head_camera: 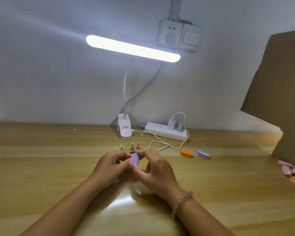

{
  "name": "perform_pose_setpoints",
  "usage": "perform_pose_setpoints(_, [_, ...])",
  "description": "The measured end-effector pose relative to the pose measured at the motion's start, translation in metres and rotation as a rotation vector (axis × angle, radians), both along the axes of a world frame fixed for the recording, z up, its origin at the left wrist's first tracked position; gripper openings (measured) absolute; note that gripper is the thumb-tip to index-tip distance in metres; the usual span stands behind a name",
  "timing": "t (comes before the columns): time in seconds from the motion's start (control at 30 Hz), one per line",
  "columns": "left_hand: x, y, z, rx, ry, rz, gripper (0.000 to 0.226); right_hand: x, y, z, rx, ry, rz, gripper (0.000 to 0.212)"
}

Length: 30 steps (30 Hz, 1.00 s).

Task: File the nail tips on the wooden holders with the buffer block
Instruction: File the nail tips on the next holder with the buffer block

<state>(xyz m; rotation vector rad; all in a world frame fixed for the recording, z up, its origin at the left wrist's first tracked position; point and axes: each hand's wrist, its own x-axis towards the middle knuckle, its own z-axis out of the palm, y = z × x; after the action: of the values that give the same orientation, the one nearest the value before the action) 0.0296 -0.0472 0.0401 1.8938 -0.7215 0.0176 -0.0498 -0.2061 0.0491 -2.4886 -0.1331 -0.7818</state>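
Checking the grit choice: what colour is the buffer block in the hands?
Light purple; the buffer block shows best in the head view.

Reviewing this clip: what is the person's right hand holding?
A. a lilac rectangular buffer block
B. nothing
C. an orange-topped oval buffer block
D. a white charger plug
A: the right hand pinches the lilac rectangular buffer block, while the orange-topped oval buffer block lies untouched on the wooden table, off to the right.

Mid-surface [41, 167], left hand [109, 165] & right hand [157, 167] meet, buffer block [135, 159] btwn them. Row of nail tips [132, 147] just behind; lamp clip [124, 127] further back, power strip [167, 132] to its right, cardboard box [279, 82] far right.
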Motion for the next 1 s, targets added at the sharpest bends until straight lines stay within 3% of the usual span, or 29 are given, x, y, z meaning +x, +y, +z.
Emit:
perform_pose_setpoints(0.1, [-0.002, -0.001, 0.001, 0.038, -0.03, -0.021, 0.031, 0.003, -0.005, 0.003, 0.06, 0.021, -0.058, 0.03])
perform_pose_setpoints(0.27, [-0.001, 0.0, 0.002, -0.05, 0.033, -0.021, 0.029, 0.0, 0.0, -0.001, -0.045, -0.006, -0.011, 0.032])
perform_pose_setpoints(0.4, [-0.002, -0.001, 0.001, 0.029, -0.011, -0.058, 0.029, 0.006, -0.009, 0.002, 0.089, 0.042, -0.11, 0.03])
perform_pose_setpoints(0.57, [0.001, 0.001, 0.0, -0.077, 0.047, 0.001, 0.027, 0.002, -0.002, -0.001, 0.004, 0.011, -0.026, 0.033])
perform_pose_setpoints(0.67, [-0.003, -0.001, 0.002, 0.009, 0.02, -0.065, 0.022, 0.006, -0.009, 0.001, 0.072, 0.038, -0.103, 0.027])
perform_pose_setpoints(0.8, [-0.002, 0.0, 0.002, -0.046, 0.047, -0.02, 0.024, 0.003, -0.004, -0.004, -0.015, -0.015, -0.004, 0.031])
perform_pose_setpoints(0.93, [-0.004, -0.002, 0.001, 0.077, -0.029, -0.058, 0.022, 0.008, -0.01, -0.002, 0.084, 0.024, -0.085, 0.027])
perform_pose_setpoints(1.0, [-0.003, -0.001, 0.001, 0.044, -0.026, -0.046, 0.024, 0.006, -0.008, -0.004, 0.039, -0.01, -0.061, 0.026])
